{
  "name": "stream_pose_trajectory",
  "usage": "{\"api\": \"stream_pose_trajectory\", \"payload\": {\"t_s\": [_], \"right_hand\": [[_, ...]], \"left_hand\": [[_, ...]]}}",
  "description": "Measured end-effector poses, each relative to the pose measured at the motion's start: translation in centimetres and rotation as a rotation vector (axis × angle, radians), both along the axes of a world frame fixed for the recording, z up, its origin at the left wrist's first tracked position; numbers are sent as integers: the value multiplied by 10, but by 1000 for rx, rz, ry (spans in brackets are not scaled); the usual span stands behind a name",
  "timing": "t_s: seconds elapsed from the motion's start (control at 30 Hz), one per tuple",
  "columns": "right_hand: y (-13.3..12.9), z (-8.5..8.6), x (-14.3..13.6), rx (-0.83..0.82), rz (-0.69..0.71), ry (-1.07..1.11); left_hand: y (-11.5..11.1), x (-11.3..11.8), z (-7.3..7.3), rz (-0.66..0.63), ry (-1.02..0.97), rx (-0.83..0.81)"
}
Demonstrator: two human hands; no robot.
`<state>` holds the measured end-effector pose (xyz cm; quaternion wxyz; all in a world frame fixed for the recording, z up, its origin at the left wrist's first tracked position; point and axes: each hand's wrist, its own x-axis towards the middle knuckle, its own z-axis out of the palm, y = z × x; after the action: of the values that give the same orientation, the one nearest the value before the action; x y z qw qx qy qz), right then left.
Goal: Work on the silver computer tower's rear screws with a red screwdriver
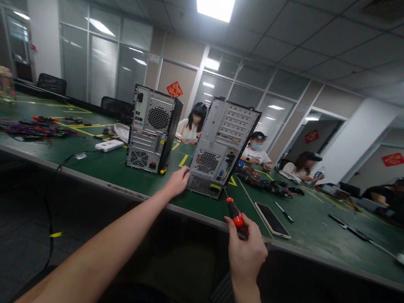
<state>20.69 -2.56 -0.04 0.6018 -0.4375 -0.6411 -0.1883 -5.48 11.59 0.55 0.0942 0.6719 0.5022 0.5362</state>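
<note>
On green counter (322, 250), upright grey-metal tower (212, 138) was flanked low — left hand (177, 182) touching, grip unclear; right hand (247, 249) gripping red-black screwdriver (233, 210).

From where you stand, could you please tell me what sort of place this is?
It is probably an electronics workroom: a computer tower stands by the left hand, the right hand holds a screwdriver, and a pile of wires lies on the long green table.
</note>
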Motion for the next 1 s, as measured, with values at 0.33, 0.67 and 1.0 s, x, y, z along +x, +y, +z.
{"api": "stream_pose_trajectory", "payload": {"t_s": [0.33, 0.67, 1.0], "right_hand": [[-2, 6, 3, 20, 28, -150], [3, -2, 5, -15, -38, 18], [0, 3, 2, -7, -10, -60]], "left_hand": [[1, 1, 0, 21, -5, -6], [2, 0, -1, 3, -1, -4], [3, 0, -2, 7, 1, -6]]}}
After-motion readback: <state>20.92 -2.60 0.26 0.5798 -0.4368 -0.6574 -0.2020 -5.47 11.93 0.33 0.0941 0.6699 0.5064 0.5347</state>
